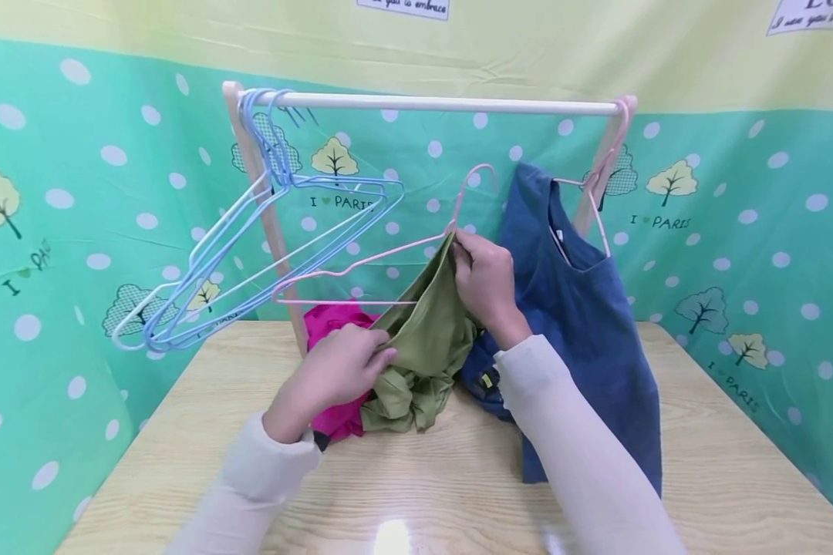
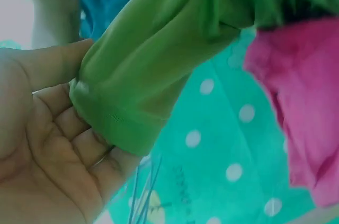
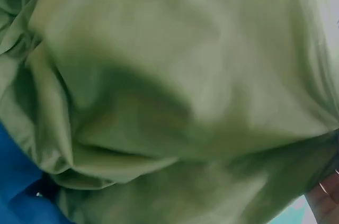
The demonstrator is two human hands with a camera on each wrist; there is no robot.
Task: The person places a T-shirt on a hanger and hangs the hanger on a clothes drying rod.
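A green garment [image 1: 426,327] is stretched between both hands, its edge parted and its lower part bunched on the table. My left hand [image 1: 340,366] pinches that edge between thumb and fingers; in the left wrist view the thumb lies over the green cloth [image 2: 132,81]. Higher up, my right hand [image 1: 486,277] pinches the upper corner of the garment, right at the neck of a pink hanger [image 1: 368,266]. The hanger's left arm sticks out over the left hand, while its right side is hidden by cloth and hand. Green cloth [image 3: 201,75] fills most of the right wrist view.
Behind the hands stands a rack with a white rail [image 1: 430,102]. Several blue and white hangers [image 1: 278,181] hang at its left end. On the right, a blue sleeveless garment [image 1: 583,331] hangs from another pink hanger [image 1: 600,166]. A magenta garment [image 1: 336,327] lies on the wooden table [image 1: 403,478].
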